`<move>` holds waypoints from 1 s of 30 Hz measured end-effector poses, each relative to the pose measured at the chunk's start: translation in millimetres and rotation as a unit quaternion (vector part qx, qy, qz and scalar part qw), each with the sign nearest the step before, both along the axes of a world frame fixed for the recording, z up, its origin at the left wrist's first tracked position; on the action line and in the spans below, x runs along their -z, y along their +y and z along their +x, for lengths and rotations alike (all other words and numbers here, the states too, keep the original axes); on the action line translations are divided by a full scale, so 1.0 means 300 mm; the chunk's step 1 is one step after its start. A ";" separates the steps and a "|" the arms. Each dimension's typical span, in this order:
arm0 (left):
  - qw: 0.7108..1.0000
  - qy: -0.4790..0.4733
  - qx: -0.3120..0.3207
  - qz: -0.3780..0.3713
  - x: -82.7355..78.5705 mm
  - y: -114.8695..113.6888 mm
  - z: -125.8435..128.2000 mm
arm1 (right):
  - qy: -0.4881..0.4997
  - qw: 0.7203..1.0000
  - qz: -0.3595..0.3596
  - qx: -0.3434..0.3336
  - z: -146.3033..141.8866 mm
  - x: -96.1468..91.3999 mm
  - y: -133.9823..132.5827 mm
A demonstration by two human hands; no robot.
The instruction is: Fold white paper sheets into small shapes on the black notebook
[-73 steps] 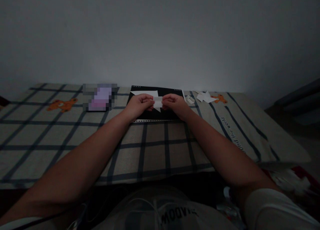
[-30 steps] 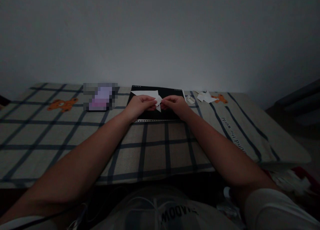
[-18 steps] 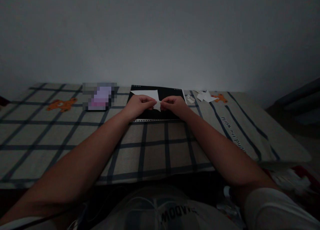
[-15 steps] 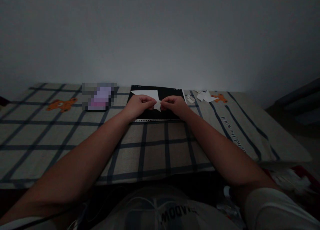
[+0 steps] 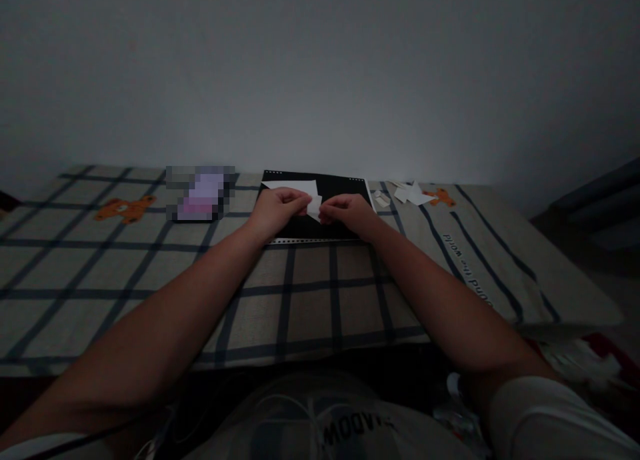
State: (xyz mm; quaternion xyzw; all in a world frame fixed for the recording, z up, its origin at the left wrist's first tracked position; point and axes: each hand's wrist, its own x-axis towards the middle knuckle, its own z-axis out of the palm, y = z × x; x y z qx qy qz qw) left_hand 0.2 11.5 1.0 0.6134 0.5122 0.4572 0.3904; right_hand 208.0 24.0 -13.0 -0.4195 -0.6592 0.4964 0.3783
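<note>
My left hand (image 5: 277, 210) pinches the left side of a small white piece of paper (image 5: 315, 205) between thumb and fingertips. At the paper's lower right edge, the fingertips of my right hand (image 5: 347, 213) are closed together and touch it. Both hands are over a black sheet (image 5: 340, 188) with a row of holes along its edges. A larger white paper (image 5: 295, 185) lies on the black sheet, partly hidden behind my left hand.
To the left lies a phone (image 5: 203, 193) with a lit, blurred screen. White paper scraps (image 5: 414, 193) and smaller pieces (image 5: 381, 199) are right of the black sheet. A checked cloth (image 5: 310, 307) covers the table, which meets a plain wall (image 5: 320, 80) at the back.
My right fingertips have shifted slightly down along the small paper, and more of its face now shows between the hands. My left hand stays nearly in place.
</note>
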 end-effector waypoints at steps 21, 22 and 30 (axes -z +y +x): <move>0.994 0.043 0.088 -0.041 0.012 0.016 0.003 | -0.007 0.999 0.039 0.035 0.007 0.012 0.011; 0.994 0.045 0.084 -0.045 0.011 0.014 0.004 | -0.011 0.998 0.042 0.035 0.008 0.012 0.011; 0.996 0.050 0.058 -0.055 0.003 0.007 0.007 | -0.014 0.998 0.044 0.032 0.011 0.017 0.014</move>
